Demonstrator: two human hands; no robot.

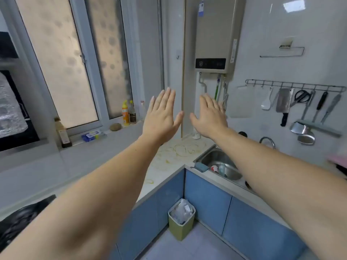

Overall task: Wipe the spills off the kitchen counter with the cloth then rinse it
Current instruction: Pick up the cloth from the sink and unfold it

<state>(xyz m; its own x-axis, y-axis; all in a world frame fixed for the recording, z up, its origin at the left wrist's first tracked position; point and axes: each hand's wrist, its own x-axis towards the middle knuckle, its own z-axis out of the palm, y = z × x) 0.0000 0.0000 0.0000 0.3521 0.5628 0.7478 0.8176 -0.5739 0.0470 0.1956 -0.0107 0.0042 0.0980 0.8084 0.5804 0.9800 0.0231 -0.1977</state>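
Both arms reach forward with the hands raised in the air above the counter corner: the left hand (163,114) and the right hand (210,117) show their backs, fingers straight and spread, holding nothing and touching nothing. Below them the pale counter (169,166) carries yellowish ring-shaped spills (183,150) in its far corner, just left of the steel sink (221,162) (a few items lie in its basin). A blue cloth (201,167) rests on the sink's near left rim. A green bin (181,219) stands on the floor by the blue cabinets (206,199).
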